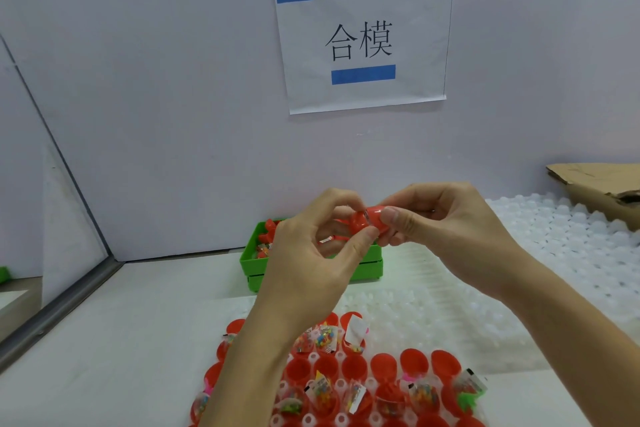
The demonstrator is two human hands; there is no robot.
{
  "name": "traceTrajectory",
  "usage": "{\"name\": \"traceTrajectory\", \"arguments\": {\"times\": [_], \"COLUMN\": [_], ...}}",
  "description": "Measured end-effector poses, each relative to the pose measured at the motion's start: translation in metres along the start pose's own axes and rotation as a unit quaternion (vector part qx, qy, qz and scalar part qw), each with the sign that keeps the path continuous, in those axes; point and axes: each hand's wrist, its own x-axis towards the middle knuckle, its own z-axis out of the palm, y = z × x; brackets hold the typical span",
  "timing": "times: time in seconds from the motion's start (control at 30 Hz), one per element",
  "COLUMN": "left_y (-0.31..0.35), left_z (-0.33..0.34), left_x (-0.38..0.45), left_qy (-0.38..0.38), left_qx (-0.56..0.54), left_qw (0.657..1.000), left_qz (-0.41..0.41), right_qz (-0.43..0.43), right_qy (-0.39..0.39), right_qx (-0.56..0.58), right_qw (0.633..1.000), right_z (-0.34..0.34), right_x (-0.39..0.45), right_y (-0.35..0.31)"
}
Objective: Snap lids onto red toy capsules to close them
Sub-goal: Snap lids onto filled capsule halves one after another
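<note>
both hands raised above the counter's far edge: left hand (311, 253) and right hand (446, 229) each pinch the red capsule (367, 220) between them

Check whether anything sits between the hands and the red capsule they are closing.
Nothing visible does. The left hand and right hand both already pinch the red capsule directly, held in the air above the green bin. The fingers hide part of the capsule, so its seam cannot be judged.

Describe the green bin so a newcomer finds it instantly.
Start at the paper sign on the back wall. Directly beneath it, on the table against the wall, sits the green bin, behind both raised hands. It is the only green container, holding red pieces.
</note>
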Motion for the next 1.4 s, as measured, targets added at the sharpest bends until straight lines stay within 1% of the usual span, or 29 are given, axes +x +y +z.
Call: {"name": "traceTrajectory", "arguments": {"times": [0.13,0.3,0.47,0.57,0.67,0.83,0.9,0.97,1.07,1.23,1.33,1.4], "left_y": [0.002,-0.003,-0.004,-0.002,0.0,0.005,0.006,0.007,0.008,0.007,0.006,0.005], "left_z": [-0.005,-0.01,-0.005,0.001,0.004,0.007,0.01,0.012,0.014,0.01,0.009,0.01], "left_x": [0.0,0.0,0.0,0.001,0.002,0.003,0.003,0.003,0.003,0.002,0.002,0.002], "left_qy": [-0.006,-0.017,0.002,0.024,0.053,0.051,0.056,0.064,0.065,0.039,0.046,0.064], "left_qx": [0.023,0.023,0.018,0.018,-0.016,-0.075,-0.083,-0.065,-0.04,-0.065,-0.062,-0.056], "left_qw": [1.0,1.0,1.0,1.0,0.998,0.993,0.991,0.993,0.995,0.996,0.996,0.996], "left_qz": [0.013,-0.001,0.002,0.004,-0.029,-0.078,-0.088,-0.077,-0.063,-0.054,-0.039,-0.029], "right_qz": [0.003,0.013,0.027,0.032,0.03,0.012,0.005,-0.001,-0.002,-0.006,-0.006,-0.007], "right_qy": [-0.01,-0.026,-0.005,0.007,0.016,0.007,0.005,0.011,0.018,0.026,0.033,0.033], "right_qx": [0.036,0.071,0.122,0.116,0.103,0.084,0.059,0.026,0.021,0.038,0.021,0.012], "right_qw": [0.999,0.997,0.992,0.993,0.994,0.996,0.998,1.0,1.0,0.999,0.999,0.999], "right_z": [0.003,0.006,0.007,0.005,0.003,-0.001,-0.001,0.0,0.001,-0.001,0.0,-0.001], "right_x": [0.0,-0.001,0.001,0.001,0.001,0.0,-0.001,0.0,0.001,0.001,0.001,0.001], "right_y": [-0.001,0.002,0.002,0.001,0.0,-0.004,-0.006,-0.005,-0.004,-0.004,-0.003,-0.002]}}
